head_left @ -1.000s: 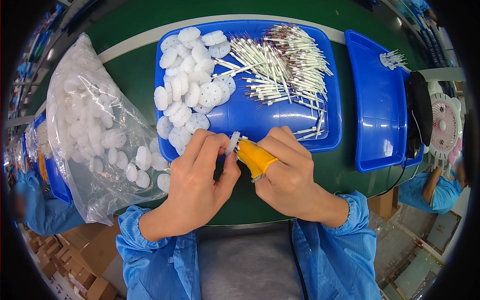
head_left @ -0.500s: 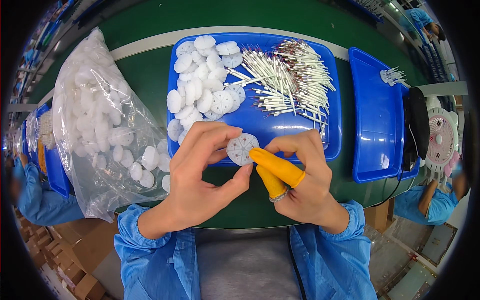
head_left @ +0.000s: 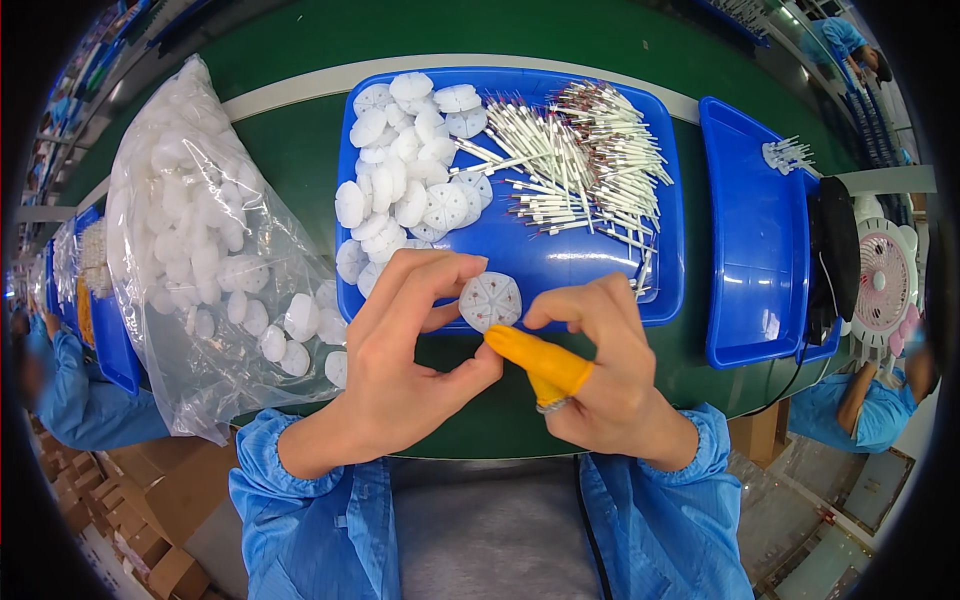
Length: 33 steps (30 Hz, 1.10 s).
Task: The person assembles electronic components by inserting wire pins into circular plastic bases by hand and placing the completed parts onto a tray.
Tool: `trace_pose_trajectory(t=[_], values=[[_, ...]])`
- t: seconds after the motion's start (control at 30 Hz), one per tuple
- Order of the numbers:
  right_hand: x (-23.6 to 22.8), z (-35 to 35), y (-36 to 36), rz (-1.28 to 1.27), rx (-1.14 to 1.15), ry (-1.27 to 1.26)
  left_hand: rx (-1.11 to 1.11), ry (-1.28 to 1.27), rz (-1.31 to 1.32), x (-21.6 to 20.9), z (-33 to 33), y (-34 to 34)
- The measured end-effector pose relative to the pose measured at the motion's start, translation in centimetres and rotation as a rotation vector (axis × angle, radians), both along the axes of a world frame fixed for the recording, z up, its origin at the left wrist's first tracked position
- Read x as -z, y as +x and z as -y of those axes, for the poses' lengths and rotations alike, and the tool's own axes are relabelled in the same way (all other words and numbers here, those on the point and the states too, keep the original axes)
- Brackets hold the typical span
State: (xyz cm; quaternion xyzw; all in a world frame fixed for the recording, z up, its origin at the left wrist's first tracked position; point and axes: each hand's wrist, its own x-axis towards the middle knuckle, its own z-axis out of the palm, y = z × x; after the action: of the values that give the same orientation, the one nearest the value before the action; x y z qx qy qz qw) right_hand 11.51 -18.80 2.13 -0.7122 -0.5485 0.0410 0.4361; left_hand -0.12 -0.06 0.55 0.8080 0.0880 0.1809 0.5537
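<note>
A round white plastic disc point(head_left: 490, 302) with radial lines and small dark spots is held upright over the front edge of the blue tray point(head_left: 560, 265). My left hand point(head_left: 410, 340) pinches it by its left side between thumb and fingers. My right hand point(head_left: 590, 365) wears yellow finger covers on two fingers; one covered tip presses the disc's lower edge. Whether the right hand grips a small piece there is hidden. Behind, the tray holds a pile of similar white discs point(head_left: 405, 165) on its left and many thin white sticks with dark reddish ends point(head_left: 590, 160) on its right.
A clear plastic bag point(head_left: 200, 250) full of white discs lies left of the tray, some spilling toward it. On the right stand another blue tray point(head_left: 755, 260) with a disc bearing several sticks point(head_left: 787, 153), and a pink-and-white fan point(head_left: 883, 275). Co-workers in blue sit at both sides.
The disc has turned and shifted slightly right. My right hand's yellow-covered fingertip has moved from the disc's right side down to its lower edge.
</note>
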Motion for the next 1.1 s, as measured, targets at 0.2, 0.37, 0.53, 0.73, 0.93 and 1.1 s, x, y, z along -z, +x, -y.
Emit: trace_pose_trajectory(t=[0.2, 0.37, 0.53, 0.73, 0.93, 1.1], values=[[-0.04, 0.07, 0.17, 0.041, 0.066, -0.009, 0.002, 0.000, 0.039, -0.06, 0.08, 0.14], [0.21, -0.03, 0.28, 0.014, 0.114, 0.025, 0.015, 0.029, 0.035, -0.26, 0.09, 0.17], [-0.19, 0.01, 0.33, -0.039, 0.102, -0.004, 0.033, 0.027, 0.021, -0.37, 0.12, 0.08], [-0.41, 0.19, 0.50, 0.026, 0.061, -0.016, 0.033, 0.051, -0.002, -0.39, 0.16, 0.13], [0.37, 0.12, 0.65, 0.067, 0.074, -0.013, 0.051, 0.116, 0.046, -0.43, 0.34, -0.02], [0.11, -0.01, 0.44, 0.040, 0.081, -0.013, 0.096, 0.156, 0.053, -0.63, 0.42, 0.07]])
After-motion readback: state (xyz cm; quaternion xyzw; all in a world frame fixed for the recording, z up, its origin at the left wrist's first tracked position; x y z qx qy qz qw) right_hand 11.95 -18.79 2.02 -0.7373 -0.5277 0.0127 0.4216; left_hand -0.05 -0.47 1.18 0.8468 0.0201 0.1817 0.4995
